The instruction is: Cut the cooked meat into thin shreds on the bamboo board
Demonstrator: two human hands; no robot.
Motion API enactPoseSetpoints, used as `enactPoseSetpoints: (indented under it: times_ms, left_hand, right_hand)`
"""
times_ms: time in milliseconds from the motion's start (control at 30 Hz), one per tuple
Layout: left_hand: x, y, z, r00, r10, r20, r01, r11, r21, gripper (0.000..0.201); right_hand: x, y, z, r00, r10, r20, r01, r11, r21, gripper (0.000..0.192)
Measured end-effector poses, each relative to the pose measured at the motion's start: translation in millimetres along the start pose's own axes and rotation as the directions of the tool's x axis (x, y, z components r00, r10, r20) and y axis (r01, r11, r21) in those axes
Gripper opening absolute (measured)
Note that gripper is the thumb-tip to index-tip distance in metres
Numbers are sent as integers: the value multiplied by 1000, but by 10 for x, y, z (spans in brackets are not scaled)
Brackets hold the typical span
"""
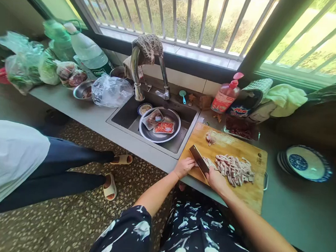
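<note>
Gripping the cleaver [199, 159], right hand [216, 180] fingers clamped; left hand [184, 166] (seemingly curled) steadies meat [234, 169].

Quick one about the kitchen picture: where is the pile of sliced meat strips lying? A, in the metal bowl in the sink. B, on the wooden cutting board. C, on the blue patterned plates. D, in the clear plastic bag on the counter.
B: the sliced meat strips lie heaped on the wooden cutting board, just right of the cleaver that the right hand holds.

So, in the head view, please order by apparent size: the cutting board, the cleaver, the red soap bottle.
1. cutting board
2. red soap bottle
3. cleaver
The last two look close; the bottle stands farther away, so this ranking is unsure.
</note>
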State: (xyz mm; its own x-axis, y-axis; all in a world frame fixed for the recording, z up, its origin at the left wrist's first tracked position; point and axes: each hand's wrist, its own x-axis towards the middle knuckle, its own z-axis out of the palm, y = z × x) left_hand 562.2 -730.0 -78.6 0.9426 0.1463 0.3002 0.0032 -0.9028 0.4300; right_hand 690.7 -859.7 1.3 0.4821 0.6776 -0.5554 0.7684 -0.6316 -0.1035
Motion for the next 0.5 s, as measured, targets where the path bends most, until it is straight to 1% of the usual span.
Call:
enactPoseSetpoints:
  times_ms: [67, 133, 200, 333, 500]
  left_hand:
    - [57, 42, 42, 999, 45, 22, -45, 999, -13, 28]
    - [106, 87, 99, 997, 75, 35, -74, 997, -30, 27]
    - [124, 116, 144, 998, 54, 11, -54, 998, -35, 26]
    - [73, 104, 161, 999, -21, -38, 20, 999, -42, 25]
    - [67, 68, 139, 1000, -1, -24, -1, 997, -78, 27]
  right_hand:
    - [-64, 156, 28, 999, 48, -5, -48, 999, 1, 27]
    - [-113, 250, 30, 995, 87, -42, -87, 996, -1, 27]
    - [-150, 273, 5, 994, 85, -75, -85, 996, -8, 26]
    - [-216, 170, -51, 993, 4, -121, -5, 1000, -5, 24]
    - [-224, -5, 19, 995, 3, -102, 0, 1000, 27, 23]
